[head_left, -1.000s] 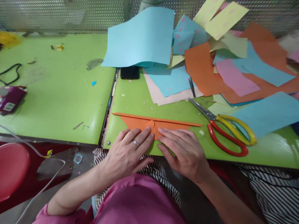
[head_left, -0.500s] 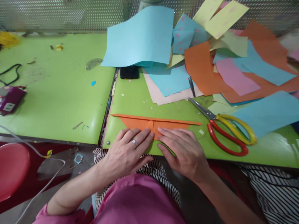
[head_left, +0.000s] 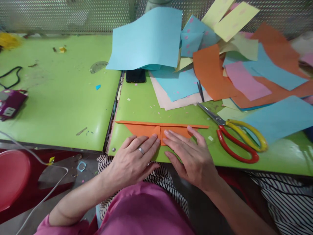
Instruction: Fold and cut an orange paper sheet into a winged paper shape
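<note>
A folded orange paper (head_left: 144,128) lies flat near the front edge of the green table (head_left: 146,104), long and pointed at both ends. My left hand (head_left: 134,160), with a ring on one finger, lies flat on its left half, fingers stretched out. My right hand (head_left: 189,155) presses flat on its right half, fingers spread, one fingertip reaching up to the paper's top edge. The two hands meet at the paper's centre crease. The lower part of the paper is hidden under both hands.
Red and yellow scissors (head_left: 238,137) lie right of my hands. A heap of blue, orange, pink and yellow sheets (head_left: 220,62) covers the back right. A black phone (head_left: 135,75) lies under a blue sheet. A purple device (head_left: 11,102) sits far left, a red stool (head_left: 13,176) below.
My right hand's fingers have spread and slid up toward the paper's top edge, covering more of the right half. The left hand has stayed put.
</note>
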`<state>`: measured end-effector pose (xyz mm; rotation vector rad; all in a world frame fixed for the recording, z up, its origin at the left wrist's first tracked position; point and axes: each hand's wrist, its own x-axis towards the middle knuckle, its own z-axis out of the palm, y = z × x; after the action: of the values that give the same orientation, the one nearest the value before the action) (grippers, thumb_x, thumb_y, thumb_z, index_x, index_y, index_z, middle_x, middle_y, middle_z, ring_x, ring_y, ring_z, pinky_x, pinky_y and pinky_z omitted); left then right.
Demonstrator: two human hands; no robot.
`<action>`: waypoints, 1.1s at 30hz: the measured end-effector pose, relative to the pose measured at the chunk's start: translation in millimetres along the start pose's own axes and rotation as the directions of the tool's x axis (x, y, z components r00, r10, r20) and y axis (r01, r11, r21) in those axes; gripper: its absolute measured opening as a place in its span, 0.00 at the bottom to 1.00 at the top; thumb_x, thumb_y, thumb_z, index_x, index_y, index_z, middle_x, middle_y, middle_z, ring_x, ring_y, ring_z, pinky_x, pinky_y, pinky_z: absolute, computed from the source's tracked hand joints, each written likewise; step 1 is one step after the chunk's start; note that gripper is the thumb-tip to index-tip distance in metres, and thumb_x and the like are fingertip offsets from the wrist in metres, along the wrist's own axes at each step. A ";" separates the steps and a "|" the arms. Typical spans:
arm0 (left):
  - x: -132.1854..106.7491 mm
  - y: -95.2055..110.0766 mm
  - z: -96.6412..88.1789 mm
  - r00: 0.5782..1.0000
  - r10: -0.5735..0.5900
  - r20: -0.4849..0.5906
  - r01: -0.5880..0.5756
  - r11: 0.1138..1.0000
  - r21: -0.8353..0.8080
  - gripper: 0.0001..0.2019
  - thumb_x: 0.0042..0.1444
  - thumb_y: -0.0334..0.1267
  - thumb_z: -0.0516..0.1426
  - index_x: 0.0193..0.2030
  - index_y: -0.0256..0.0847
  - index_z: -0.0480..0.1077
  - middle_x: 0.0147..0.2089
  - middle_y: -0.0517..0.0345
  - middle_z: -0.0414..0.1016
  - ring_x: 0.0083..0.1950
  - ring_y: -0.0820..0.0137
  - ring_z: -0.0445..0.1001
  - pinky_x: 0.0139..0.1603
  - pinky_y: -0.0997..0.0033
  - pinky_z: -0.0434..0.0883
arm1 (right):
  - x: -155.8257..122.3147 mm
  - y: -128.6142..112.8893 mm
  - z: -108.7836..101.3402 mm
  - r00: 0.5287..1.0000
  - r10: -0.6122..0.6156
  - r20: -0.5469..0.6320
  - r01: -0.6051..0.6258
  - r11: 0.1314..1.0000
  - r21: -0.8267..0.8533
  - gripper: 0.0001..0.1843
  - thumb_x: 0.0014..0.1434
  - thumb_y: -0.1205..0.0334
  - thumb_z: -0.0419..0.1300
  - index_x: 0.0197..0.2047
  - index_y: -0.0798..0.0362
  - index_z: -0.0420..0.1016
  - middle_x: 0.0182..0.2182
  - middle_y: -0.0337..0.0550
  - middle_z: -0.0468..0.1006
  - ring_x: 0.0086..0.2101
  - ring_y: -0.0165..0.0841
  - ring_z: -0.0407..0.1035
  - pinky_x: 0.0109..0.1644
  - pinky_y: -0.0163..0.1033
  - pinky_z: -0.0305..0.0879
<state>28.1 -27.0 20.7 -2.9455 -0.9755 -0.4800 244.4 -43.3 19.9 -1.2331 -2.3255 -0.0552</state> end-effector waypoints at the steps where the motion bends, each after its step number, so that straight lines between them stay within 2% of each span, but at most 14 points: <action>1: -0.1 0.1 0.0 1.000 -0.001 0.000 0.001 1.000 -0.001 0.26 0.66 0.47 0.50 0.64 0.30 0.62 0.65 0.48 0.67 0.57 0.60 0.66 0.56 0.59 0.65 | 0.1 -0.1 -0.1 1.000 0.001 0.005 -0.001 1.000 -0.008 0.17 0.61 0.66 0.58 0.54 0.53 0.73 0.52 0.48 0.78 0.52 0.40 0.73 0.66 0.59 0.51; 9: 0.1 0.4 -0.2 1.000 -0.007 0.006 0.007 1.000 -0.003 0.25 0.67 0.47 0.49 0.64 0.31 0.61 0.65 0.50 0.66 0.57 0.60 0.66 0.56 0.59 0.64 | 0.4 -1.1 -0.5 0.999 -0.003 0.034 0.004 0.998 -0.056 0.21 0.63 0.61 0.57 0.59 0.56 0.68 0.54 0.50 0.76 0.55 0.43 0.69 0.68 0.66 0.38; 16: 0.0 3.8 -0.5 1.000 -0.005 0.011 0.004 1.000 0.016 0.23 0.67 0.44 0.49 0.64 0.31 0.62 0.65 0.50 0.67 0.56 0.60 0.67 0.56 0.59 0.64 | 0.0 1.4 1.8 0.999 -0.006 0.053 0.009 0.998 -0.065 0.24 0.63 0.57 0.56 0.60 0.58 0.67 0.55 0.53 0.75 0.57 0.43 0.67 0.68 0.63 0.41; 22: -0.1 3.4 1.0 1.000 -0.009 -0.010 0.009 1.000 0.015 0.23 0.67 0.45 0.50 0.63 0.32 0.63 0.64 0.50 0.68 0.56 0.60 0.67 0.55 0.61 0.64 | -0.9 2.5 1.5 0.997 -0.045 0.063 0.049 0.996 -0.071 0.27 0.63 0.52 0.56 0.60 0.62 0.67 0.55 0.55 0.75 0.58 0.43 0.65 0.69 0.62 0.40; 26: -0.3 2.5 2.3 0.999 -0.004 -0.038 0.005 1.000 0.006 0.24 0.66 0.47 0.51 0.62 0.32 0.64 0.63 0.50 0.69 0.56 0.61 0.67 0.54 0.60 0.65 | -3.6 0.3 0.5 0.996 -0.044 0.075 0.057 0.983 -0.176 0.32 0.64 0.45 0.52 0.60 0.62 0.68 0.57 0.58 0.73 0.57 0.45 0.65 0.67 0.66 0.42; 30: -0.9 1.9 3.3 1.000 -0.002 -0.031 0.003 1.000 0.012 0.24 0.66 0.47 0.52 0.63 0.33 0.63 0.64 0.51 0.68 0.56 0.61 0.67 0.55 0.60 0.65 | -6.4 -2.8 0.1 0.999 -0.013 0.034 0.022 0.959 -0.283 0.35 0.63 0.39 0.50 0.59 0.60 0.70 0.47 0.55 0.79 0.48 0.43 0.68 0.64 0.63 0.49; 33: -1.6 2.0 2.9 1.000 -0.010 -0.021 0.011 1.000 0.016 0.25 0.66 0.47 0.51 0.64 0.32 0.62 0.64 0.52 0.68 0.57 0.61 0.67 0.56 0.61 0.64 | -8.5 -3.9 -1.0 0.999 -0.004 0.032 0.012 0.965 -0.262 0.33 0.64 0.40 0.49 0.59 0.57 0.69 0.44 0.49 0.80 0.47 0.40 0.68 0.66 0.62 0.44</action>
<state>28.9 -29.3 17.7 -2.9163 -0.9884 -0.5004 245.7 -52.3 17.7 -1.3570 -2.4077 -0.3596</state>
